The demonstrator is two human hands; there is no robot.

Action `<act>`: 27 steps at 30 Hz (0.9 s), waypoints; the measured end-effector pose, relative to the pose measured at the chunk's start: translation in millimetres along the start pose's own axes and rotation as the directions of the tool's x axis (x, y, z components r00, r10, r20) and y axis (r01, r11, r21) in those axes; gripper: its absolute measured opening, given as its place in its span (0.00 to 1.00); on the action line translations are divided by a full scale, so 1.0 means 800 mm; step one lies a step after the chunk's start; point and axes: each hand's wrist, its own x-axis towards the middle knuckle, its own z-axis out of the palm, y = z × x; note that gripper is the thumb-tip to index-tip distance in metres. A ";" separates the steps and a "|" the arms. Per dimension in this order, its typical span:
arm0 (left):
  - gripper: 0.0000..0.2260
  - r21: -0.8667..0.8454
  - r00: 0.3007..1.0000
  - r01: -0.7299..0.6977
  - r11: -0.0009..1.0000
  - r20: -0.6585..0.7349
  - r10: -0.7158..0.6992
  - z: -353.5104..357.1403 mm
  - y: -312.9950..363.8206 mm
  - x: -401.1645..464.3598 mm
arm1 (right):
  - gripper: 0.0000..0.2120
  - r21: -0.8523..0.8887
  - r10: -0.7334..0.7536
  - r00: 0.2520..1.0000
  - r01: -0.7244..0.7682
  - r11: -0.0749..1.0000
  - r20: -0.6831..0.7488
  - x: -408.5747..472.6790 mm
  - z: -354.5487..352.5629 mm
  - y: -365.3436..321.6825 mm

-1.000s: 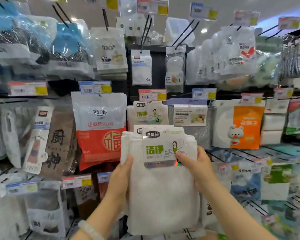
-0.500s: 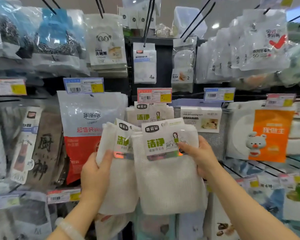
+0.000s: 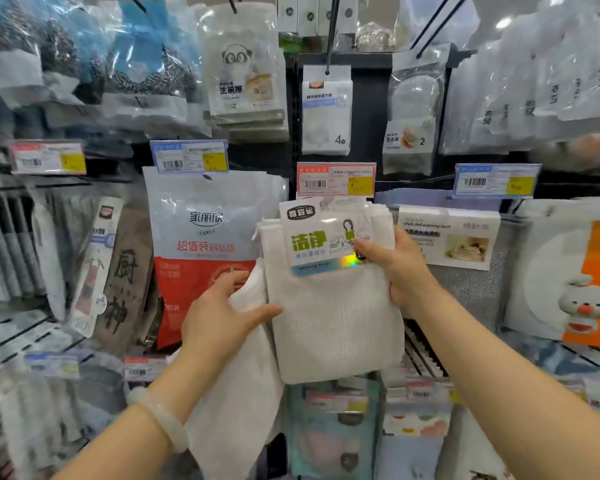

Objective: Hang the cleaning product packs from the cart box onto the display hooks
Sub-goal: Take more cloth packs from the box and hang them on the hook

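The right hand (image 3: 393,268) grips a white cloth pack (image 3: 336,317) by its right edge, thumb pressed on the glossy card header with green lettering and a rainbow foil strip; the pack is held up just under a red-edged price tag (image 3: 336,179), its header partly covering more of the same packs behind. The left hand (image 3: 222,318) lies spread on a second white cloth pack (image 3: 236,403) that hangs lower and to the left, thumb touching the first pack's left edge; whether it truly grasps is unclear. Both cloths look soft, waffle-textured and rectangular. Close on the left hangs a shiny red-and-silver bag (image 3: 205,251); on the right, a grey mesh cloth pack (image 3: 464,282) with a paper label. Farther up, crinkly clear bags hang from black wire hooks (image 3: 331,32). A pale smooth bangle (image 3: 163,417) circles the left wrist.
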 end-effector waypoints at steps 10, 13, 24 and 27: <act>0.42 0.124 0.979 -0.136 0.983 0.171 0.114 0.020 0.026 0.016 | 0.17 0.033 0.014 1.000 -0.014 0.999 -0.004 0.010 -0.009 -0.010; 0.43 0.158 0.973 -0.185 0.970 0.172 0.157 0.022 0.033 0.015 | 0.12 0.100 0.036 0.999 -0.031 0.994 -0.042 0.006 -0.011 -0.011; 0.37 0.181 0.953 -0.256 0.950 0.214 0.216 0.031 0.025 0.023 | 0.22 0.154 0.153 0.978 -0.131 0.979 -0.140 0.014 0.005 -0.008; 0.39 0.152 0.959 -0.236 0.960 0.198 0.205 0.031 0.024 0.025 | 0.20 0.052 0.141 0.968 -0.133 0.990 -0.209 0.026 0.009 -0.005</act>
